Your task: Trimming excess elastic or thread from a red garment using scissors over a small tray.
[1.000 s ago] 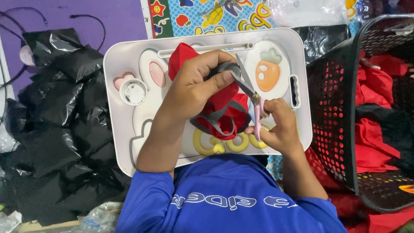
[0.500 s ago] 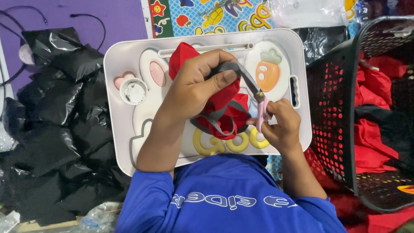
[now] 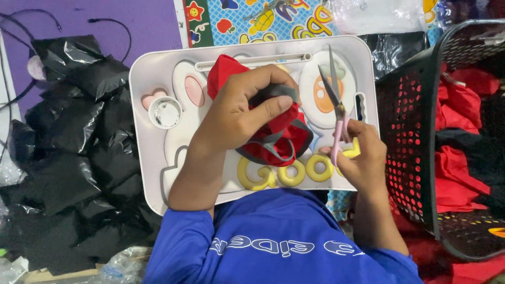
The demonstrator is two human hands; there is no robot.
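A white lap tray (image 3: pixel 152 79) with a rabbit and carrot picture lies across my lap. On it sits a red cloth piece with grey straps (image 3: pixel 284 139). My left hand (image 3: pixel 239 113) grips that red cloth from above, thumb pressed on a grey strap. My right hand (image 3: pixel 363 152) holds pink-handled scissors (image 3: pixel 334 100), blades pointing up and away over the carrot picture, clear of the cloth.
A black mesh basket (image 3: pixel 415 152) with red cloth pieces stands at the right. Black plastic bags (image 3: pixel 68 142) are heaped at the left on a purple mat. A colourful play mat (image 3: pixel 252 18) lies beyond the tray. My blue shirt (image 3: pixel 273 242) fills the bottom.
The scissors have swung away from the red cloth to the right, and their blades now point up over the carrot picture. My left hand has stayed on the cloth.
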